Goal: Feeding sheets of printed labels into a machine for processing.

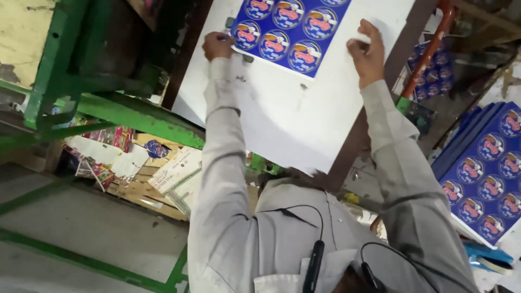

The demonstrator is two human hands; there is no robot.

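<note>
While both arms reach forward, a large white flat board (282, 125) set on the green-painted metal machine frame (108, 108) carries a blue printed sheet of round label designs (290, 32). Left hand (218, 45) pinches the sheet's near-left corner between closed fingertips, apparently to register it against small tabs there. Right hand (366, 51) presses curled fingers near the sheet's right edge, seemingly steadying it flat; whether it grips anything cannot be told. Matching blue sheets (488, 168) lie stacked at right.

Bare white board (282, 119) between hands; green frame (135, 114) crowds left.
</note>
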